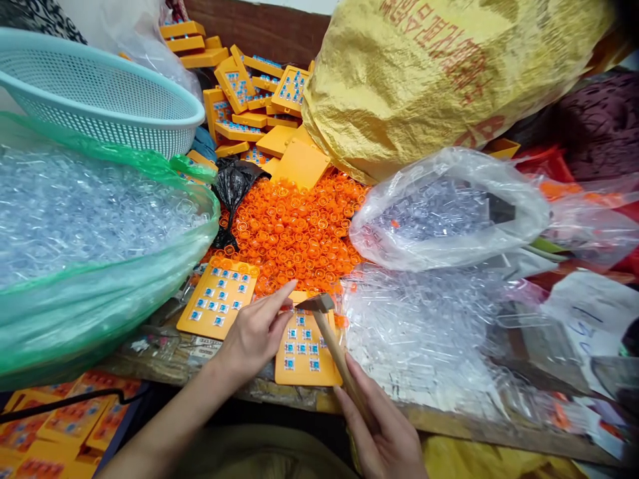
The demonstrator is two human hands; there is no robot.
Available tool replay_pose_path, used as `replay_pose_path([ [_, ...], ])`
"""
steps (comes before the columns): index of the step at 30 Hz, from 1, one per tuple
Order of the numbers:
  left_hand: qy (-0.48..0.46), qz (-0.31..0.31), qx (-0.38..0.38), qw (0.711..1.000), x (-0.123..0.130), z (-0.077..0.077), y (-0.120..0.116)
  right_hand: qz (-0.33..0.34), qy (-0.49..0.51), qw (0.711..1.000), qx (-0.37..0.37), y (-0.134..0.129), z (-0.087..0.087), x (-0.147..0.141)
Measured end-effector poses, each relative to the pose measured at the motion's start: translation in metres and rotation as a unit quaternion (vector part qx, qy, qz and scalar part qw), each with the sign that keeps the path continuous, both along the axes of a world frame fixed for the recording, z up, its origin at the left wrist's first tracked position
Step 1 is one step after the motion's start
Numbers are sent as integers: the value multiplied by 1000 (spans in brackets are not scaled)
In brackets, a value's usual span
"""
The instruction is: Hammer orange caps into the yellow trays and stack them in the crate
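My right hand is wrapped round the wooden handle of a small hammer. The hammer's metal head is over the top edge of a yellow plastic panel set with small clear-and-blue pieces. My left hand is at the panel's upper left, close to the hammer head. Its index finger points out, while the thumb and another finger meet near the panel; anything between them is too small to make out. A second yellow panel with similar blue pieces lies to the left of my left hand.
Orange round caps are heaped behind the panels. Clear plastic parts fill a green bag on the left and a white bag on the right. More yellow panels, a blue basket and a yellow sack are behind.
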State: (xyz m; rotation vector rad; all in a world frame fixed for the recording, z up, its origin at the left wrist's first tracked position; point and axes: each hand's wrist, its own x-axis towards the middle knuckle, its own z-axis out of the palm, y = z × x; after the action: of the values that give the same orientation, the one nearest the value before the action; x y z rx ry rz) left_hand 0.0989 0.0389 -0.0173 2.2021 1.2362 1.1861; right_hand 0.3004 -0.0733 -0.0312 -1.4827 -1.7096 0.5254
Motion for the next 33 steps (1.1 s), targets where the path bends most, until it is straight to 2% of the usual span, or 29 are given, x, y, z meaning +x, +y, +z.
replay_pose_path([
  [3,-30,13,-38,999,2,2,3,3,-1,1000,8,0,-1,-1],
  [7,-61,-18,-75,995,4,2,6,-18,5,999,35,-1,2,-2],
  [14,-69,-24,-136,988,5,-5,6,80,-69,994,5,5,10,7],
  [19,-42,1,-127,991,6,-4,7,65,-54,996,16,3,8,6],
  [23,-77,-1,-176,981,4,-3,7,31,-43,998,38,0,8,7],
  [27,-108,10,-209,972,3,-4,8,51,-30,998,27,4,16,5],
  [33,-106,33,-212,971,4,-4,9,72,-36,996,33,12,27,5],
])
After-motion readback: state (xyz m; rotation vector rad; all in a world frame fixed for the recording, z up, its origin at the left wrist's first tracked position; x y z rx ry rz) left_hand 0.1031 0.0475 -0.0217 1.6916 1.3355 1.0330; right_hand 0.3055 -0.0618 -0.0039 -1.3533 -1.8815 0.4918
